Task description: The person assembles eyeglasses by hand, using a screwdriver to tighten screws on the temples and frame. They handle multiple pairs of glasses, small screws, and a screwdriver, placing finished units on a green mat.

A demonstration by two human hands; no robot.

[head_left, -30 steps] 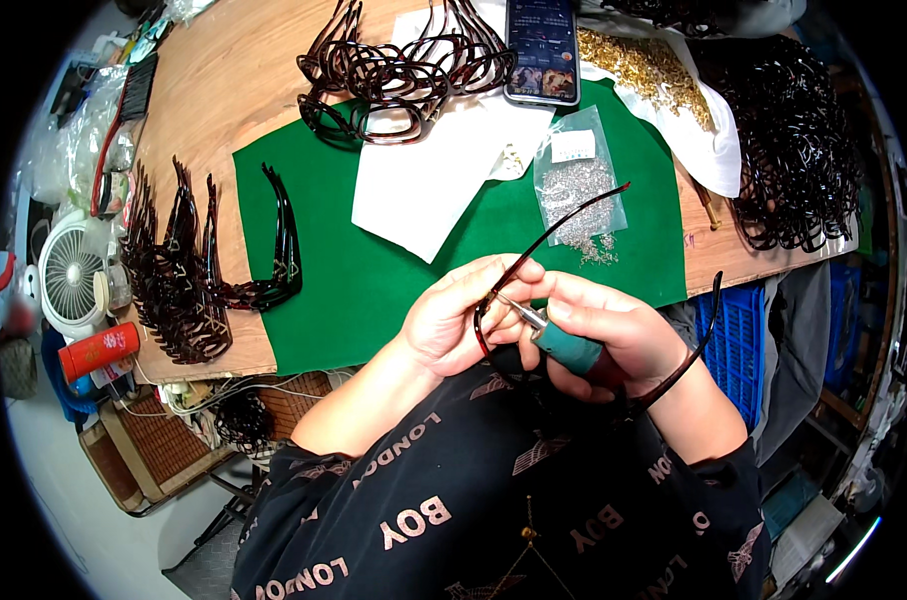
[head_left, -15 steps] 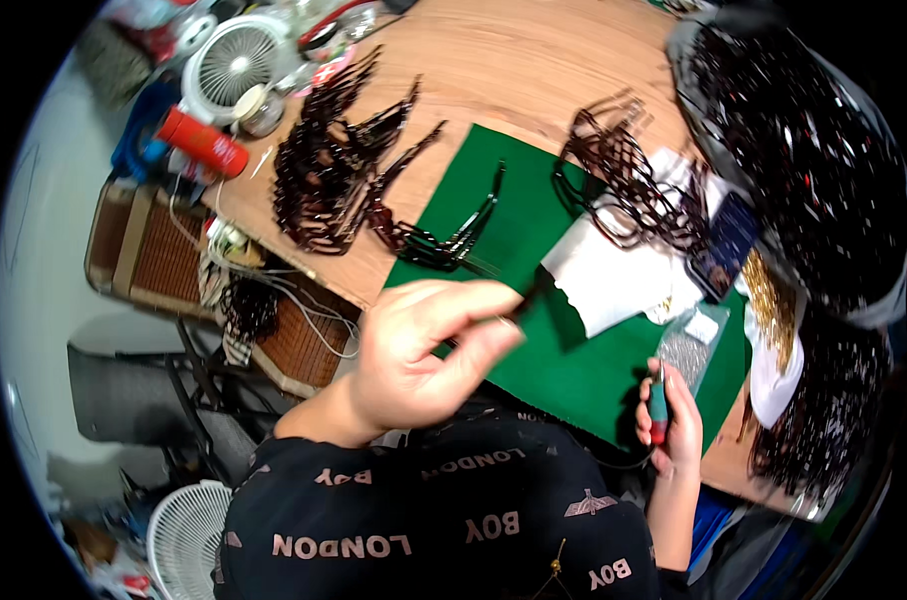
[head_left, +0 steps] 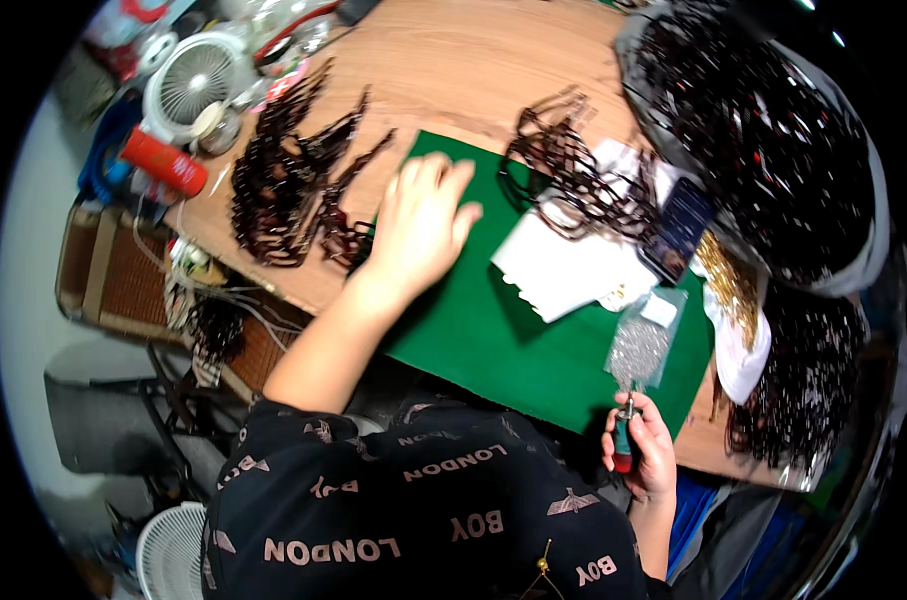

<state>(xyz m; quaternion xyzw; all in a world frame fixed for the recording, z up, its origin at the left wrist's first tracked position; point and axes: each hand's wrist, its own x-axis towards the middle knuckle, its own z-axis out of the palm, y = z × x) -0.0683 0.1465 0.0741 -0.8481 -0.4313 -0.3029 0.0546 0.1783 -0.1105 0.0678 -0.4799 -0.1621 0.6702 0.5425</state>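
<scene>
My left hand [head_left: 421,225] reaches over the left edge of a green mat [head_left: 564,375], its fingers stretched out and a little apart. It hides part of the dark glossy eyeglass frames lying there; whether it touches them I cannot tell. Beside it, a row of dark brown eyeglass frames [head_left: 279,190] lies stacked on the wood. At the mat's near right, my right hand [head_left: 646,447] is closed around a screwdriver [head_left: 625,440] with a green and red handle. Its shaft points at a clear bag of tiny silvery parts [head_left: 642,342].
More dark frames [head_left: 584,185] lie tangled on a white cloth [head_left: 564,265], next to a phone [head_left: 682,225]. A large grey sack [head_left: 629,60] of dark glossy pieces fills the far right. A red bottle [head_left: 164,160] and white fan [head_left: 196,85] stand far left.
My left hand has moved away from my body onto the mat's left edge, its fingers now spread. The view has shifted; my right hand still holds the screwdriver near the bag.
</scene>
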